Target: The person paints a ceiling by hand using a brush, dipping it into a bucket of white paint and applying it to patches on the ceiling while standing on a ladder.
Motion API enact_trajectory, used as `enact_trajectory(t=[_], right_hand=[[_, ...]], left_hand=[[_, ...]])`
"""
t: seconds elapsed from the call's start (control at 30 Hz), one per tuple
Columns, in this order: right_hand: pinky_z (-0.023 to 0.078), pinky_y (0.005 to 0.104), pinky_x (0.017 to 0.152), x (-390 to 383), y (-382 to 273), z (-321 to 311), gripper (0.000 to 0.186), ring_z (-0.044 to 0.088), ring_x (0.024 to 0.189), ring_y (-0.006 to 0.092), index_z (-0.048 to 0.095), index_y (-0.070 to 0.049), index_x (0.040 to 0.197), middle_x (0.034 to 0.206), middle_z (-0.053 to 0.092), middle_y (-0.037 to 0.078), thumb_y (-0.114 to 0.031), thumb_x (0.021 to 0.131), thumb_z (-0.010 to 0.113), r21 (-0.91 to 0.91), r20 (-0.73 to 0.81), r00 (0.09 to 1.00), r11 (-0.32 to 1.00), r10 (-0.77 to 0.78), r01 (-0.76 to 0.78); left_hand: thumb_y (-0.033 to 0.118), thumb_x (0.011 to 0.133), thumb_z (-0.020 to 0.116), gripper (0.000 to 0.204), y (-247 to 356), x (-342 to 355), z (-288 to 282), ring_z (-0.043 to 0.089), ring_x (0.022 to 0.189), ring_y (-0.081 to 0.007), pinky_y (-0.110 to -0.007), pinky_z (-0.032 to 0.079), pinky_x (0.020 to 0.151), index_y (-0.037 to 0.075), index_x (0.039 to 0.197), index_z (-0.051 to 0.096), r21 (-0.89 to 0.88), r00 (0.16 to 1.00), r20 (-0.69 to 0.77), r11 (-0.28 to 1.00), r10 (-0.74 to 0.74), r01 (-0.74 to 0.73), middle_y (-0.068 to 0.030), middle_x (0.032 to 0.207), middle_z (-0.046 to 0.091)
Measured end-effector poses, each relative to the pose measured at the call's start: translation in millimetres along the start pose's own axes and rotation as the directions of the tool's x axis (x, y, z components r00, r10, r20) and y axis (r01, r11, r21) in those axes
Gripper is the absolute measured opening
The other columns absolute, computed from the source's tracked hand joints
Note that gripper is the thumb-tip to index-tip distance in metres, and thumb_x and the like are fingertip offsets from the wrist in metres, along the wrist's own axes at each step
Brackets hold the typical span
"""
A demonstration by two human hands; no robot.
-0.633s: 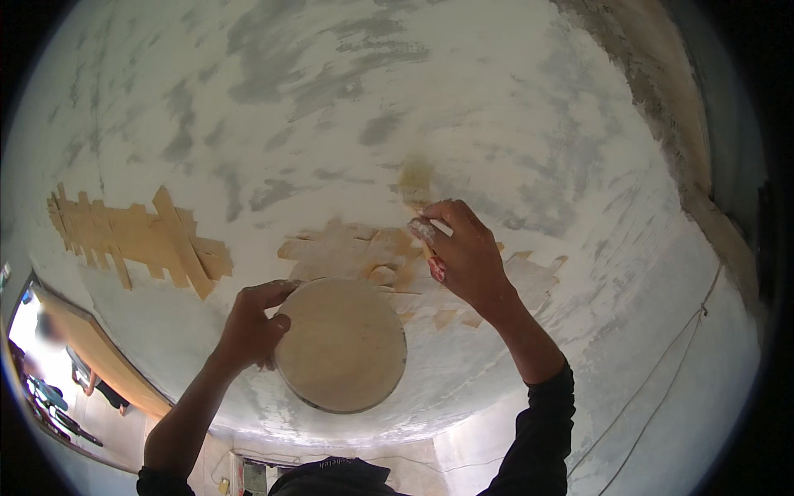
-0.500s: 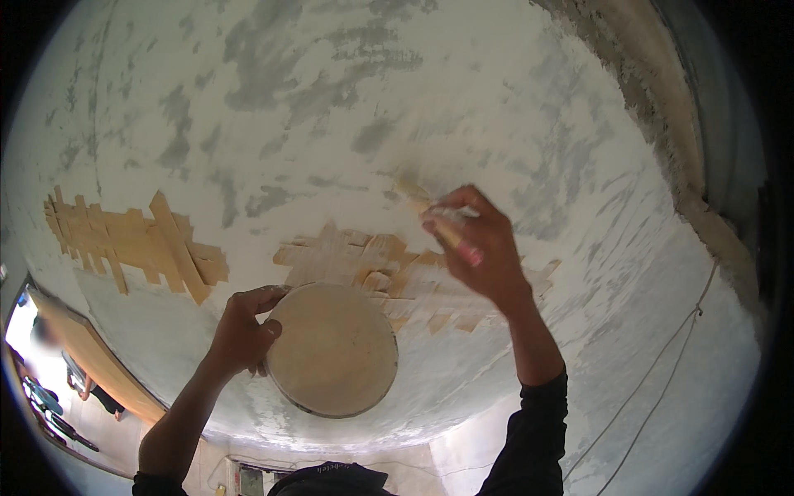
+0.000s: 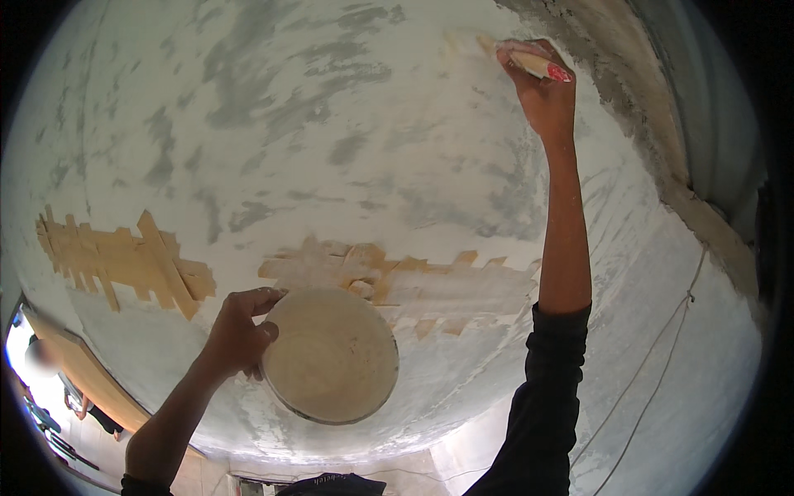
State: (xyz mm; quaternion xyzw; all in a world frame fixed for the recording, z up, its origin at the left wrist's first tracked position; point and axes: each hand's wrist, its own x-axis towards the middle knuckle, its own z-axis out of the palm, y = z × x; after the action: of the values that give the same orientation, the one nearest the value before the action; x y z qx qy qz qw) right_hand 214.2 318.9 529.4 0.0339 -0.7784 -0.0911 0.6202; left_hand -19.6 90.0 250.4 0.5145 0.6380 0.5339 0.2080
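In my left hand [image 3: 240, 335] is a round, pale bowl [image 3: 331, 355], gripped by its left rim with the thumb at its edge. Its inside is coated in a cream colour, and how much it holds I cannot make out. My right hand [image 3: 542, 91] is raised high and closed around a brush [image 3: 533, 63] with a pale wooden handle and a red end. The blurred bristles point left against the plastered surface [image 3: 430, 140], which is white with grey patches. Strips of tan tape or paper [image 3: 463, 281] lie across that surface beyond the bowl, partly covered with white.
Another patch of tan strips [image 3: 124, 256] is at the left. Rough bare masonry [image 3: 637, 107] borders the plaster at the upper right. A thin cord [image 3: 662, 347] hangs at the right. At the lower left, people [image 3: 87, 405] are beyond a brown door [image 3: 99, 372].
My right hand has carried the brush up and to the right, from near the tan strips to the upper plaster. The left hand still holds the bowl, now tilted slightly differently.
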Motion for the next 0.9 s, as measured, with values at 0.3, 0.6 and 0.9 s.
enact_trajectory(t=[0.3, 0.6, 0.9], right_hand=[[0.052, 0.0332, 0.064, -69.6, 8.7, 11.0, 0.037, 0.061, 0.074, 0.0246, 0.072, -0.015, 0.096, 0.098, 0.058, 0.007, 0.003, 0.065, 0.063, -0.326, 0.234, 0.957, 0.913, -0.172, 0.244], [0.051, 0.0310, 0.063, -136.7, -51.6, 4.7, 0.027, 0.062, 0.078, 0.0220, 0.071, -0.011, 0.092, 0.088, 0.060, 0.006, 0.003, 0.068, 0.072, 0.106, 0.468, 0.883, 0.994, -0.016, -0.038], [0.049, 0.0320, 0.079, -89.4, -10.2, 16.3, 0.019, 0.062, 0.087, 0.0244, 0.068, -0.008, 0.087, 0.091, 0.063, 0.007, 0.005, 0.074, 0.067, 0.103, 0.537, 0.843, 0.988, 0.040, -0.112]], left_hand=[[-0.012, 0.061, 0.049, 0.055, 38.8, 10.9, 5.3, 0.059, 0.050, -0.0121, -0.025, 0.039, 0.028, -0.006, 0.115, 0.059, -0.135, 0.994, 0.099, 0.989, -0.044, 0.057, -0.0154, 0.103, 0.068], [-0.008, 0.066, 0.046, 0.050, 37.9, 21.8, 12.7, 0.059, 0.040, -0.0191, -0.027, 0.042, 0.027, -0.007, 0.115, 0.059, -0.070, 0.985, 0.168, 0.996, -0.045, 0.057, -0.0163, 0.099, 0.068], [-0.014, 0.059, 0.050, 0.060, 47.8, 17.6, 11.7, 0.065, 0.080, -0.0179, -0.027, 0.054, 0.064, -0.007, 0.117, 0.059, 0.067, 0.983, 0.127, 0.990, -0.134, 0.127, -0.0163, 0.102, 0.068]])
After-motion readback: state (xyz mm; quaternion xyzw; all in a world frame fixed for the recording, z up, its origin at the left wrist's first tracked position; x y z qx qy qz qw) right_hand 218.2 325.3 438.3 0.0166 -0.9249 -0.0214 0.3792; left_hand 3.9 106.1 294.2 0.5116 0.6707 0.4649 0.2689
